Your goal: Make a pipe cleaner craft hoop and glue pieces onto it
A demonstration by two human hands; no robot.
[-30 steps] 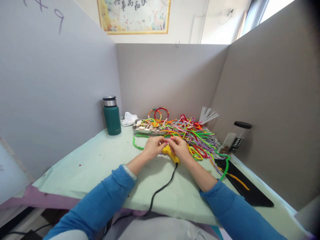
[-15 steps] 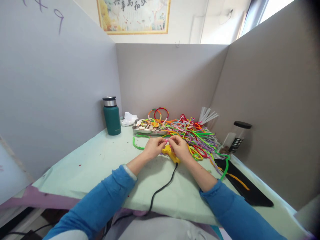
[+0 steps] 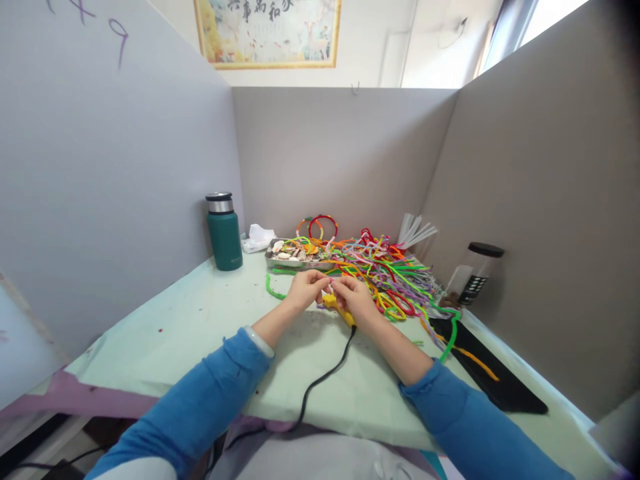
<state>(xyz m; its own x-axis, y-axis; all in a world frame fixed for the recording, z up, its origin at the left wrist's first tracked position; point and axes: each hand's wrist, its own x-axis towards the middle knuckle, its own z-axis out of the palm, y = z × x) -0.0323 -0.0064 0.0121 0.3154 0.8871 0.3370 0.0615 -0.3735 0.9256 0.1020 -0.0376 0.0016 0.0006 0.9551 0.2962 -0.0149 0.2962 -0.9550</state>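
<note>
Both hands are closed in a pinch, fingertips nearly meeting over the table. My left hand [image 3: 304, 292] and my right hand [image 3: 356, 300] hold a small pink piece [image 3: 330, 281] between them; the fingers cover most of it, so its kind is hard to make out. Just below them lies a yellow hot glue gun [image 3: 346, 316], partly covered by the right hand, its black cord running toward the table's front edge. A bent green pipe cleaner [image 3: 273, 289] rests to the left of my left hand. The heap of coloured pipe cleaners [image 3: 395, 270] begins right behind my right hand.
A metal tray [image 3: 300, 265] of shell-like pieces stands behind the hands, with two wrapped rings [image 3: 323, 228] beyond it. At left is a green bottle [image 3: 225, 233] beside tissues [image 3: 259, 237]. White sticks [image 3: 416, 231], a black-lidded jar [image 3: 475, 273] and a black slab [image 3: 495, 373] are at right.
Both hands have shifted slightly to the left, still pinching together. The glue gun has tilted or slid a little to the left beneath them.
</note>
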